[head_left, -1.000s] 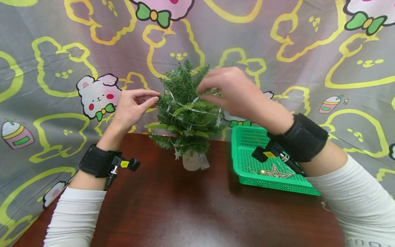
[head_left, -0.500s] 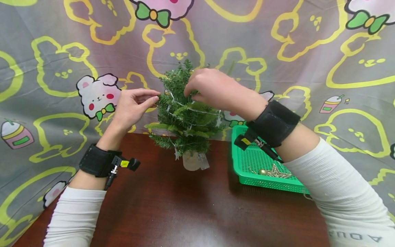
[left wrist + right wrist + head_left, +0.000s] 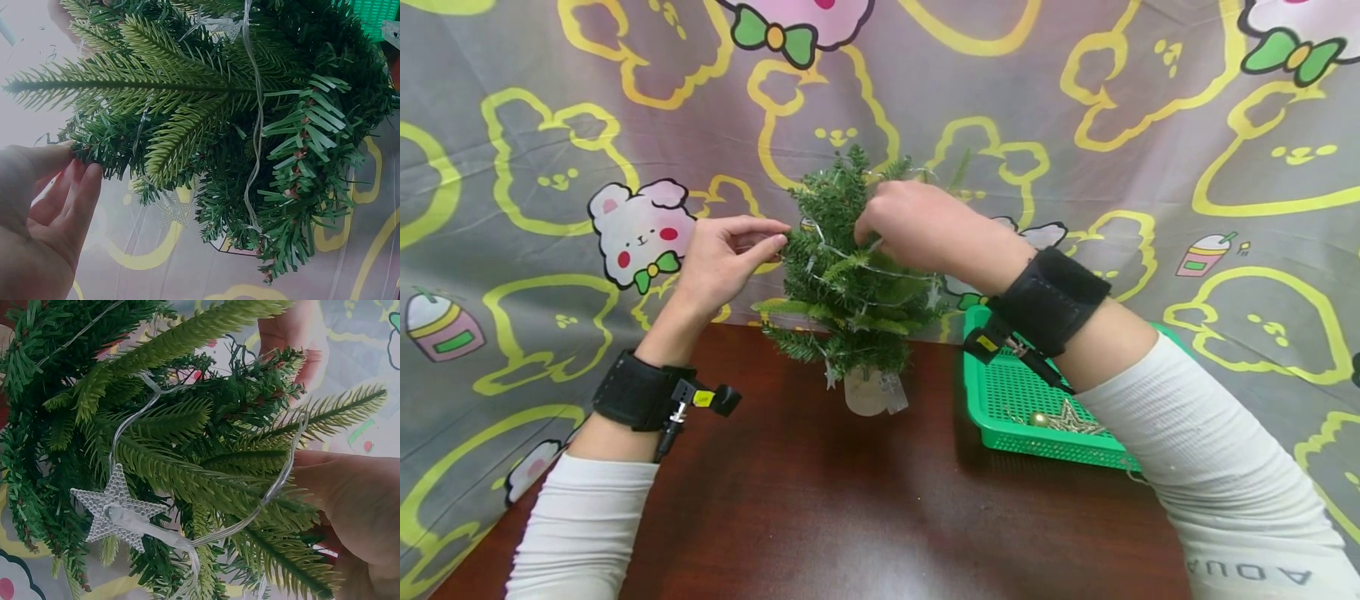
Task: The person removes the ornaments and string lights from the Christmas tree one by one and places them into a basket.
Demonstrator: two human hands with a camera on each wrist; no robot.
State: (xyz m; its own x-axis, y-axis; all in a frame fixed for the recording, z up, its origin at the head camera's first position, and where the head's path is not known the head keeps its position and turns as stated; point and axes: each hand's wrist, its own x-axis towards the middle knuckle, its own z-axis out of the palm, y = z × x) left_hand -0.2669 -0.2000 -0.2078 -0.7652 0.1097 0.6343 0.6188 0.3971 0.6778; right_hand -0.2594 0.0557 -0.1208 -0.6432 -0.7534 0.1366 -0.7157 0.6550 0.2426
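A small artificial Christmas tree [image 3: 850, 292] stands upright in a pale pot [image 3: 865, 396], wound with clear string lights [image 3: 257, 112]. At its left side my left hand [image 3: 718, 258] pinches the tip of a branch [image 3: 103, 140] between thumb and fingers. My right hand [image 3: 928, 229] is bent in at the upper right of the tree, fingers curled among the branches. In the right wrist view needles hide its fingertips, so I cannot tell what they hold. A clear star light [image 3: 117, 509] hangs from the wire near that hand.
To the right of the tree, a green plastic basket [image 3: 973, 392] holds a glittery gold star [image 3: 1067, 417] and a small gold ball [image 3: 1039, 419]. Both stand on a dark brown table [image 3: 820, 500]. A patterned curtain [image 3: 700, 142] hangs close behind.
My right hand has moved left and deeper into the tree, its fingers curling more, then shifted slightly down and right. My left hand has stayed at its branch.
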